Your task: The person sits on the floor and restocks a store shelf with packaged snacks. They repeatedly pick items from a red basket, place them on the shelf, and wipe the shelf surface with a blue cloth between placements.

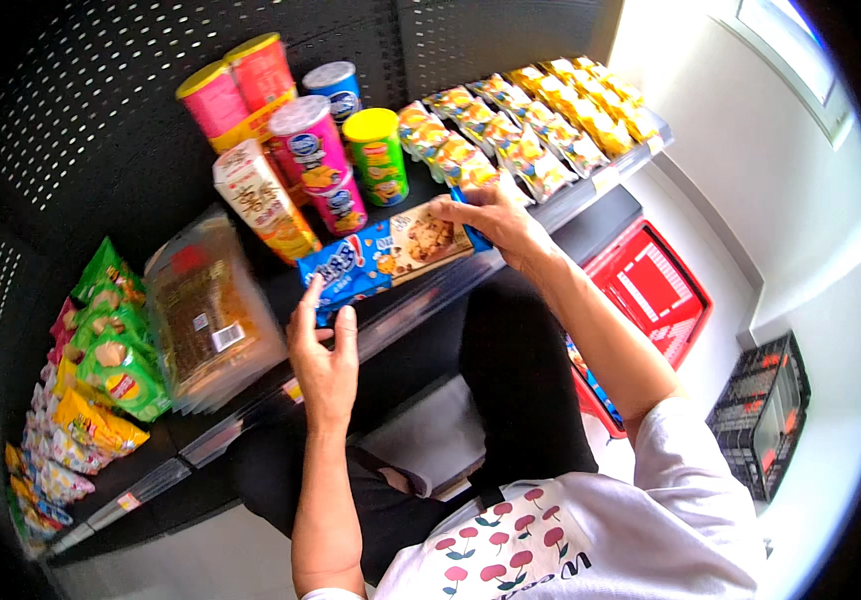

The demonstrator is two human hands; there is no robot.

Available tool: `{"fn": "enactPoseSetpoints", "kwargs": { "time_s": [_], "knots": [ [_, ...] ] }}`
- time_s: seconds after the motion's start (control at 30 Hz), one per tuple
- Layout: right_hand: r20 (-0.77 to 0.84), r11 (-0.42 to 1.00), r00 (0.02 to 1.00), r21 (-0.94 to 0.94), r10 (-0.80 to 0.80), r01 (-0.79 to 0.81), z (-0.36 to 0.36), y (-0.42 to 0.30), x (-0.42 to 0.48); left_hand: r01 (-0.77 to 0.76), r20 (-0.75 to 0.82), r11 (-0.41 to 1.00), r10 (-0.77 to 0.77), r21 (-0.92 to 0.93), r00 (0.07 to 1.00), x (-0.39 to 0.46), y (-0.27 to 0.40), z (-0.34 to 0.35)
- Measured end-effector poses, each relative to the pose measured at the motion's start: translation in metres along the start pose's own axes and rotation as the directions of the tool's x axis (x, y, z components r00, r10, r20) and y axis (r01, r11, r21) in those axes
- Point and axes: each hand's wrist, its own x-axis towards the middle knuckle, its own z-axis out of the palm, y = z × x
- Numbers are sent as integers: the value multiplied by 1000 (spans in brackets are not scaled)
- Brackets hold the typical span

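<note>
A blue and beige packet of chocolate chip cookies point(393, 259) lies level above the front edge of a black shelf. My right hand point(502, 225) grips its right end, with the thumb on top. At the packet's left end is my left hand point(325, 345), thumb and fingers apart, the fingertips at or close to the wrapper; whether they touch it I cannot tell. Behind the packet stand a green canister with a yellow lid point(376, 157), stacked pink canisters point(310, 154), a blue canister point(334, 82) and a white and orange carton point(265, 201).
Small yellow snack packs point(505, 135) lie in rows on the right of the shelf. To the left are flat clear packages point(213, 315) and green chip bags point(119, 352). A red basket point(700, 304) and a black crate point(760, 412) stand on the floor at right.
</note>
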Motion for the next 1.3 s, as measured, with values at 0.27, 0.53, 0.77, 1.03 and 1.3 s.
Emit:
{"fn": "enactPoseSetpoints", "kwargs": {
  "time_s": [0.27, 0.53, 0.77, 1.03, 1.3],
  "knots": [
    [-158, 967, 966, 121, -206, 226, -62, -22, -57, -71, 172, 936, 137, -346, 976, 3, 52, 25],
    [-379, 970, 919, 161, -112, 184, -138, -12, -143, -159, 337, 921, 285, -355, 897, 0, 106, 89],
    [-537, 983, 844, 157, 8, 91, -213, 33, -208, -305, 373, 910, 396, -280, 839, -3, 119, 117],
    [-777, 805, 603, -469, -182, -362, -307, 189, -257, -50, 356, 958, 154, -284, 922, -8, 84, 105],
    [-756, 387, 650, -622, -74, -680, -297, 263, -243, -16, 424, 990, 74, -138, 903, -28, 50, 95]
  ]
}}
